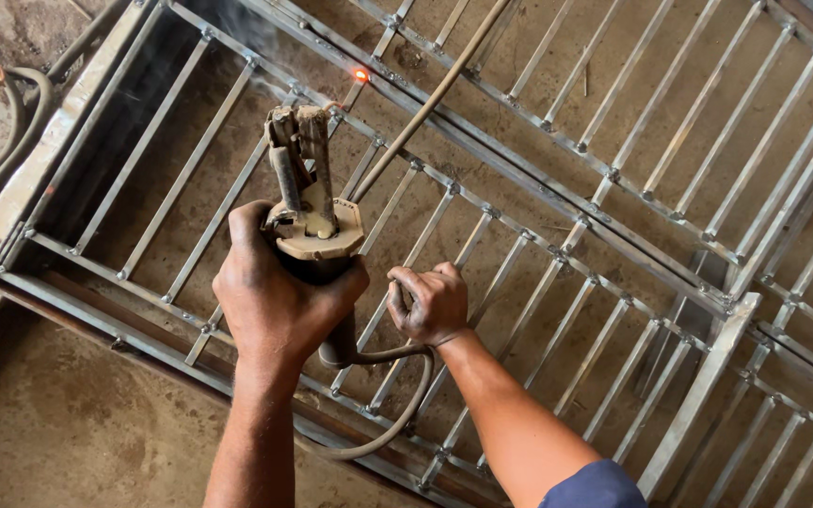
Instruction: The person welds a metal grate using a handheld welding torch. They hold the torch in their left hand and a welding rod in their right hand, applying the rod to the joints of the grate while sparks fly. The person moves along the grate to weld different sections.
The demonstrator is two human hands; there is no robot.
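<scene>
1. Worn rubber and scorched metal made up the electrode holder (308, 202), which my left hand (275, 296) had clamped by its handle; I judged it stiff, fairly heavy, and best gripped low, away from the hot jaws.
2. My right hand (433, 303), just beside, was curled round the limp cable (397, 414).
3. Beyond them, a dot of red-hot weld (360, 74) glowed on the rigid steel grille (557, 226), lying flat over the dusty concrete floor (58, 423).

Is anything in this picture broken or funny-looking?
One spot glows orange on the metal grille, with faint smoke above it; it looks freshly heated. The left hand grips a worn electrode holder near it. The right hand holds its cable. Nothing else looks broken or crooked.
</scene>
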